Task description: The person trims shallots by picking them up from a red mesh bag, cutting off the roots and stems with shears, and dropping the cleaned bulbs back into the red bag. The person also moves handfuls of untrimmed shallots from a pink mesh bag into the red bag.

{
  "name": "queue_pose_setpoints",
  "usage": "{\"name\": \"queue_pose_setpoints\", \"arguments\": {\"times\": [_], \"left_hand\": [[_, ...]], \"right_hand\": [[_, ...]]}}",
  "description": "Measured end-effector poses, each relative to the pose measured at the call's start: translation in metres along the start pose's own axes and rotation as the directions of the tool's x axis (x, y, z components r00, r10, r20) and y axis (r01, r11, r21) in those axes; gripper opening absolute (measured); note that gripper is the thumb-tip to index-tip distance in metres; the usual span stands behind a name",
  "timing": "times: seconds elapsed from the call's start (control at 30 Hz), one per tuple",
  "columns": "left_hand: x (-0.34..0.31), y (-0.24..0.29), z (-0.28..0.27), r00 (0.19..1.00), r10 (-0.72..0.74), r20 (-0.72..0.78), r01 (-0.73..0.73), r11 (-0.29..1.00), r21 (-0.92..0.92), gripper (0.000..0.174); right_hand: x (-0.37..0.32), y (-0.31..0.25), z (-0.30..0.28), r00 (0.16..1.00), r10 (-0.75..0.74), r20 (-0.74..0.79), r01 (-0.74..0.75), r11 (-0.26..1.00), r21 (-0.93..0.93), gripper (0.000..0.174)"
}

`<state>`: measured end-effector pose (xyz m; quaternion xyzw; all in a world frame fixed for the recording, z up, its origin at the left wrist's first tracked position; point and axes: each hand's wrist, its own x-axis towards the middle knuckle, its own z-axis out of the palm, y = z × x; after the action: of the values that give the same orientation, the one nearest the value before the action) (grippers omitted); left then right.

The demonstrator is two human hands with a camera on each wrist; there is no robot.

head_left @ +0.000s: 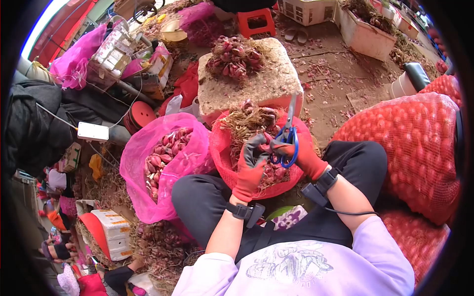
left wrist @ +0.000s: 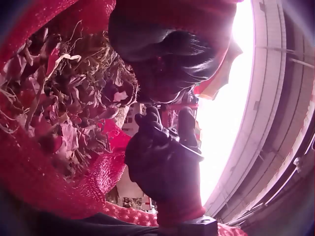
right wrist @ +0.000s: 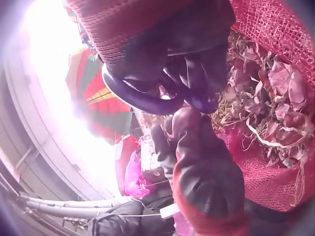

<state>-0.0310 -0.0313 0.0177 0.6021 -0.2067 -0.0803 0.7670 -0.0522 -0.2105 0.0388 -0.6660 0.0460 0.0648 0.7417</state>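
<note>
Two gloved hands meet over a red mesh bag of dried shallots with roots. The right hand grips blue-handled scissors, blades pointing up and away from the body. In the right wrist view the blue handle loops around that hand. Beside it, the left hand pinches a small reddish shallot between thumb and fingers. The left wrist view has the left hand at the top and the right hand facing it; the shallot is mostly hidden there.
Left of the red bag stands a pink mesh bag of loose shallots. A foam block with a shallot bunch on top is just beyond. Large red net sacks fill the right side. A power bank with cables hangs at left.
</note>
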Motion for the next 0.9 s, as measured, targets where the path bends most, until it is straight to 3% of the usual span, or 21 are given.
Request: {"name": "queue_pose_setpoints", "arguments": {"times": [0.07, 0.13, 0.2, 0.27, 0.37, 0.47, 0.5, 0.6, 0.63, 0.77, 0.87, 0.9], "left_hand": [[-0.003, 0.003, 0.006, 1.0, -0.006, -0.005, 0.006, 0.999, 0.033, 0.051], [0.0, 0.003, 0.003, 0.994, -0.108, 0.001, 0.104, 0.948, -0.302, 0.05], [0.01, 0.008, 0.001, 0.992, -0.106, 0.067, 0.124, 0.755, -0.644, 0.049], [0.011, 0.019, -0.009, 0.986, -0.16, 0.052, 0.15, 0.694, -0.705, 0.042], [0.007, 0.008, -0.036, 0.963, -0.266, 0.053, 0.186, 0.506, -0.842, 0.035], [0.013, 0.023, -0.039, 0.903, -0.429, -0.012, 0.227, 0.502, -0.834, 0.035], [0.013, 0.022, -0.042, 0.89, -0.456, -0.03, 0.218, 0.481, -0.849, 0.034], [0.016, 0.01, -0.059, 0.924, -0.366, 0.109, 0.257, 0.385, -0.887, 0.035], [0.016, 0.024, -0.055, 0.908, -0.416, 0.054, 0.258, 0.451, -0.855, 0.036], [0.017, 0.019, -0.069, 0.92, -0.392, 0.006, 0.227, 0.52, -0.823, 0.038], [0.017, 0.031, -0.064, 0.913, -0.407, 0.01, 0.26, 0.563, -0.784, 0.038], [0.017, 0.03, -0.064, 0.901, -0.435, -0.002, 0.272, 0.567, -0.778, 0.038]], "right_hand": [[-0.003, -0.001, 0.002, 0.996, 0.093, 0.007, -0.093, 0.987, 0.128, 0.015], [0.0, 0.003, -0.005, 0.988, 0.137, 0.067, -0.146, 0.976, 0.164, 0.015], [0.003, 0.014, -0.009, 1.0, 0.021, -0.021, -0.021, 1.0, 0.008, 0.015], [0.012, 0.045, -0.015, 0.991, -0.109, -0.078, 0.089, 0.971, -0.22, 0.016], [0.003, 0.012, -0.014, 0.985, -0.172, 0.024, 0.165, 0.881, -0.443, 0.027], [-0.014, -0.036, -0.001, 0.979, -0.175, 0.108, 0.203, 0.902, -0.382, 0.024], [-0.02, -0.055, 0.0, 0.985, -0.132, 0.112, 0.172, 0.693, -0.7, 0.029], [-0.027, -0.056, -0.002, 0.981, -0.158, 0.113, 0.191, 0.676, -0.712, 0.029], [-0.024, -0.045, -0.007, 0.973, -0.197, 0.124, 0.229, 0.718, -0.657, 0.025], [-0.023, -0.047, -0.02, 0.924, -0.321, 0.208, 0.354, 0.512, -0.783, 0.022], [-0.022, -0.044, -0.016, 0.957, -0.271, 0.105, 0.267, 0.673, -0.69, 0.022], [-0.022, -0.045, -0.015, 0.952, -0.281, 0.118, 0.275, 0.627, -0.729, 0.023]]}}
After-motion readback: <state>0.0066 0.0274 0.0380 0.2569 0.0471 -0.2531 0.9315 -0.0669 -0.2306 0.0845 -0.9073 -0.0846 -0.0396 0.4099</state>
